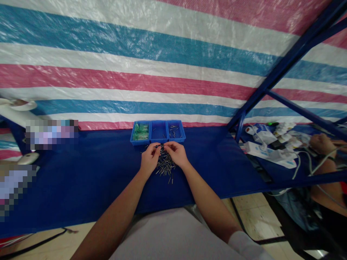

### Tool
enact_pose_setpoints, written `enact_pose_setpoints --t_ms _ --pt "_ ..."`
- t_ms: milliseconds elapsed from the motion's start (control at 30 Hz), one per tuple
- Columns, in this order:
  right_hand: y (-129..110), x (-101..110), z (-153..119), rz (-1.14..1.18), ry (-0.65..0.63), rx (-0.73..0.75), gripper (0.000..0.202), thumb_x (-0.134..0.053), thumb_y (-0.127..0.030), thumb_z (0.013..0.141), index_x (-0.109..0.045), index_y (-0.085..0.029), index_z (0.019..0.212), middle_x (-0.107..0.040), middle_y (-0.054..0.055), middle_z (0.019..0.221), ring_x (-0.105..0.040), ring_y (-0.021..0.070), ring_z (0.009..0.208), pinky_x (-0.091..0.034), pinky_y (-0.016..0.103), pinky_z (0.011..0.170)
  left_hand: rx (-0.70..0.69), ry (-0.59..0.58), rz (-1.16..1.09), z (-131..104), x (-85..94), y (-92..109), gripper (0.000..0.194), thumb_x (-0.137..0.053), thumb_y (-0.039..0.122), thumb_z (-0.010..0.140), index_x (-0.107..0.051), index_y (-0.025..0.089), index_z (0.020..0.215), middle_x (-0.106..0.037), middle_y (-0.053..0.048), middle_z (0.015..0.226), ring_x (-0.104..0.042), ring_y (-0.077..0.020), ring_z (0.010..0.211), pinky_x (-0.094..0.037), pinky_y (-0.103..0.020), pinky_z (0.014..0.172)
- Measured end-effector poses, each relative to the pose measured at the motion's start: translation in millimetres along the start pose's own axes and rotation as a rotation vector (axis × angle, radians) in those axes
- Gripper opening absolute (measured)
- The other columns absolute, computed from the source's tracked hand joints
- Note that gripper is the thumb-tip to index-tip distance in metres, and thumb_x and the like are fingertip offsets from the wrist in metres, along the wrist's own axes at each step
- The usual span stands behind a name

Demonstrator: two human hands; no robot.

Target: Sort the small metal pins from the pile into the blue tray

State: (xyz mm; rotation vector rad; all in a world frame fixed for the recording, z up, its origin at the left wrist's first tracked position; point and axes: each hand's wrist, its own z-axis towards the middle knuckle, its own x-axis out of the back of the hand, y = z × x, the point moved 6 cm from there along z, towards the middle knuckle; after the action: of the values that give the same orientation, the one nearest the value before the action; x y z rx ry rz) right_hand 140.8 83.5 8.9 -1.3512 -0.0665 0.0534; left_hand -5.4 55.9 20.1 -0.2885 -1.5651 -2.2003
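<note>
My left hand (150,159) and my right hand (176,153) are close together at the front of a blue three-part bin (159,141). Thumb and fingers of each hand are pinched together. A small dark metal pin (162,145) appears to run between the fingertips, too small to make out fully. Under and between the hands lies a loose pile of thin metal pins (166,167) on the blue tabletop (108,180). Green-tinted small pieces (141,131) fill the bin's left compartment. A few pins lie in the middle one, and several pins (174,130) in the right.
Blue metal bars (267,85) slope along the right side. Beyond them are a white power strip (271,155), cables and another person's arm (325,166). Blurred-out objects (52,133) stand at the left. A striped plastic sheet (135,72) hangs behind the table.
</note>
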Motion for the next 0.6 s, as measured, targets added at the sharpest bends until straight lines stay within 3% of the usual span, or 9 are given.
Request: enact_pose_setpoints --t_ms 267,600 --pt "-1.6 -1.4 -1.1 -0.011 -0.010 -0.015 0.018 -0.067 -0.033 0.074 -0.070 -0.020 0.086 -0.070 0.004 0.077 -0.065 0.0165 0.069 -0.052 0.029 0.067 -0.022 -0.006 0.024 0.2 0.0 2.0 0.023 -0.046 0.037 0.089 -0.061 0.018 0.091 -0.061 0.002 0.063 -0.056 -0.0107 0.057 -0.043 -0.022 0.058" --pt "-0.7 -1.7 -1.0 -0.043 -0.017 0.010 0.019 -0.068 -0.033 0.074 -0.070 -0.020 0.087 -0.070 0.004 0.077 -0.064 0.0161 0.068 -0.052 0.029 0.067 0.001 -0.038 0.078 -0.7 0.5 1.0 0.035 -0.038 0.042 0.092 -0.059 0.018 0.077 -0.058 0.002 0.058 -0.055 -0.0116 0.055 -0.041 -0.023 0.058"
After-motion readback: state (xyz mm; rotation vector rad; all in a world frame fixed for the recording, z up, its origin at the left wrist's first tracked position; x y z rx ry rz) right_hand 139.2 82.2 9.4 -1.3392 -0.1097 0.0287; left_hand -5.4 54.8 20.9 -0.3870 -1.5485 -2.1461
